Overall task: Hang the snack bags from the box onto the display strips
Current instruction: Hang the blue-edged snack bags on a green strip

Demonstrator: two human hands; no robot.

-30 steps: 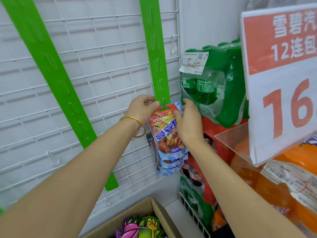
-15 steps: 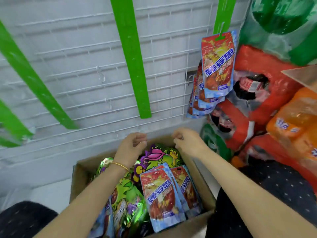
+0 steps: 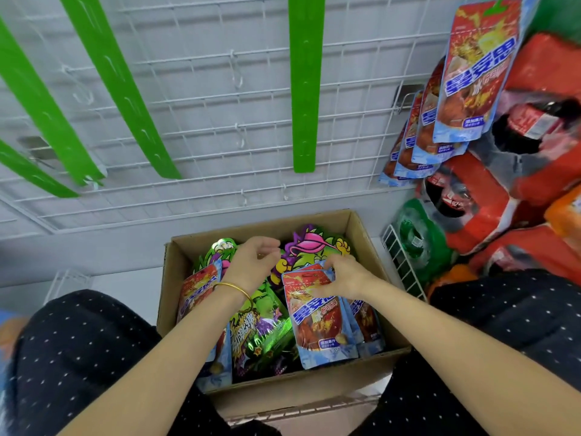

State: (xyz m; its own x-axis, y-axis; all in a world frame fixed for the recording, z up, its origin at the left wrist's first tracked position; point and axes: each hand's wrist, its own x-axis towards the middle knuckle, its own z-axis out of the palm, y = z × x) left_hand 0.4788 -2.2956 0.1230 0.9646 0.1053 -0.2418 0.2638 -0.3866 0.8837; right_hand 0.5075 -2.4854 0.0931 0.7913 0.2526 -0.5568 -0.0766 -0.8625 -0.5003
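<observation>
Reaching toward frame centre from the bottom edge. Holding nothing in left hand, fingers loosely curled; pinching bag top with right hand, just right.

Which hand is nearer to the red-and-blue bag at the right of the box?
Right. The right hand holds the top of that bag; the left hand hangs apart, above the green bags.

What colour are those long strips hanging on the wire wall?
The display strips are plain bright green with small slits. The head view, the only one, shows them clearly.
</observation>
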